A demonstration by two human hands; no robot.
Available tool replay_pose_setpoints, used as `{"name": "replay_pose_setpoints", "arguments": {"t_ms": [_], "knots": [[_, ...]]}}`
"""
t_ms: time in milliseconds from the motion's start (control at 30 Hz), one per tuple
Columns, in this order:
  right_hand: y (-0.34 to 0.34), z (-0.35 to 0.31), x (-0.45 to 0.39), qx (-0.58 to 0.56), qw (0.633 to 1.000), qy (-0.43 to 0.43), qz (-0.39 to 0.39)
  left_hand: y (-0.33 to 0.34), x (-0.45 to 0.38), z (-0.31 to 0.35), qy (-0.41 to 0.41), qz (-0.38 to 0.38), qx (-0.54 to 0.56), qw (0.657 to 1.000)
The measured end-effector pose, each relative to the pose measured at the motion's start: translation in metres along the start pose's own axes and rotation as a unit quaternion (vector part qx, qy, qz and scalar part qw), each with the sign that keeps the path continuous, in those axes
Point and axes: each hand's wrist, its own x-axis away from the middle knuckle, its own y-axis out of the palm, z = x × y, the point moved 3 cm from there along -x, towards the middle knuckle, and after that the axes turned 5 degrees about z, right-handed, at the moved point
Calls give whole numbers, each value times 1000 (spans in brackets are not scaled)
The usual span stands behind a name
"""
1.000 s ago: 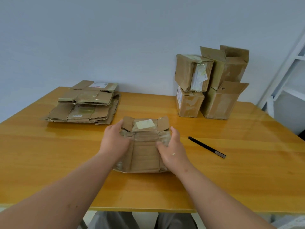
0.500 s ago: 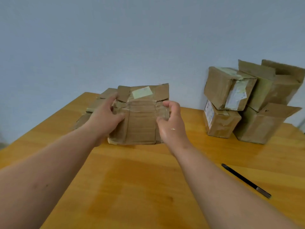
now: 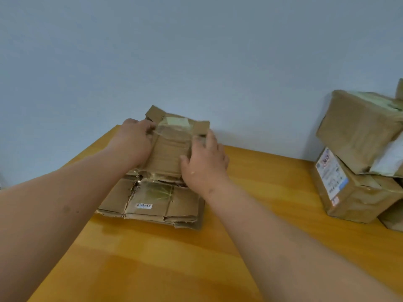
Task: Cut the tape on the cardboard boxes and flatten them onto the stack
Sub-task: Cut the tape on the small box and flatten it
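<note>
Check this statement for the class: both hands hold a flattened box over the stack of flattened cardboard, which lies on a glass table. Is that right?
Not quite. The head view shows the table is yellow-orange wood, not glass. The rest holds: the left hand and right hand hold the flattened box over the stack of flattened cardboard.

flattened box [image 3: 172,149]: brown, taped, pale label, lying atop the stack
stack [image 3: 152,203]: flattened cardboard, landmark
unflattened boxes [image 3: 357,158]: piled well right of the stack

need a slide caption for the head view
Both hands, left and right, set a flattened box onto the cardboard stack on the wooden table.
</note>
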Motion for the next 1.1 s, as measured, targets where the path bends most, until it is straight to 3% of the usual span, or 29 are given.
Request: {"name": "replay_pose_setpoints", "arguments": {"t_ms": [133,467,567,667,833,1100], "knots": [[36,11,-4,87,990,-43,-103,45,6,-17,30,-126,-200,971],[57,23,-1,118,981,-66,-143,77,12,-30,63,-201,-257,943],[54,22,-1,129,977,-62,-160,72,14,-25,68,-185,-287,937],[43,23,2,117,981,-68,-141,59,16,-13,104,-118,-312,937],[9,25,14,24,996,-73,38,41,28,9,123,-50,-260,957],[-31,67,62,44,998,-44,9,19,69,63,177,-47,-179,967]]}}
